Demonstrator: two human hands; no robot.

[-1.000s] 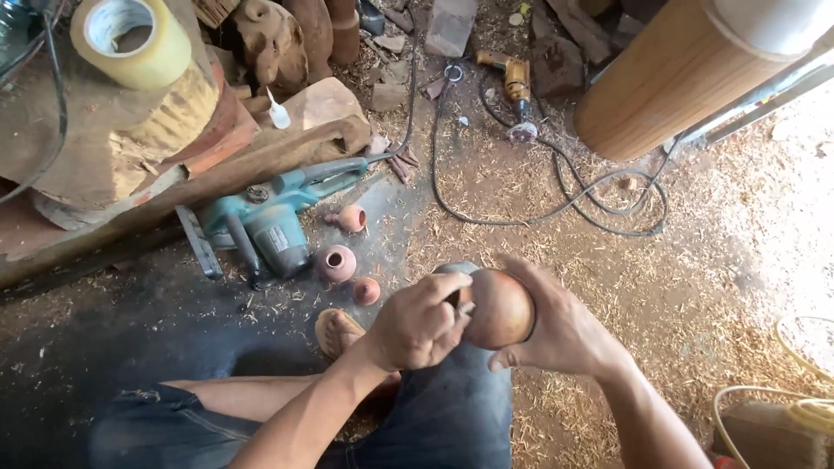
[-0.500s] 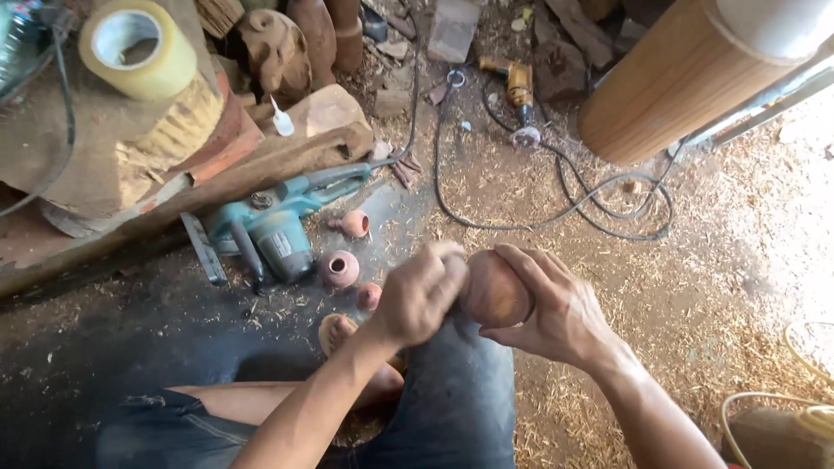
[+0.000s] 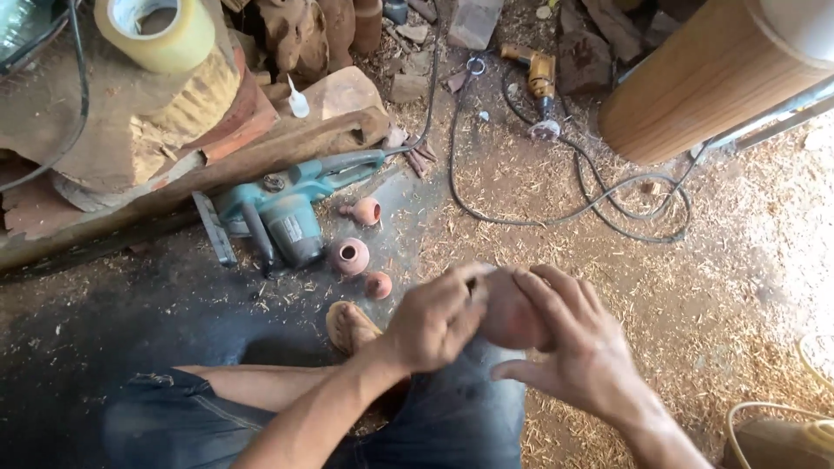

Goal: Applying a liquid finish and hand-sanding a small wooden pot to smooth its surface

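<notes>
the right hand [image 3: 578, 343] cups a round reddish wooden ball [image 3: 508, 313] from the side, fingers spread over its top, above the lap. the left hand [image 3: 434, 320] is curled closed against the ball's left face, forearm angled up from the knee.

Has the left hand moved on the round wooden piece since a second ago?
Yes. The left hand has slid up and right over the wooden piece, away from the sandal.

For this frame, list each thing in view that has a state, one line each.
round wooden piece, held in both hands
left hand, pressed on the piece
right hand, cupping the piece
teal power tool, lying on the floor
small clay pot, upright, mouth open
tape roll, lying flat
</notes>
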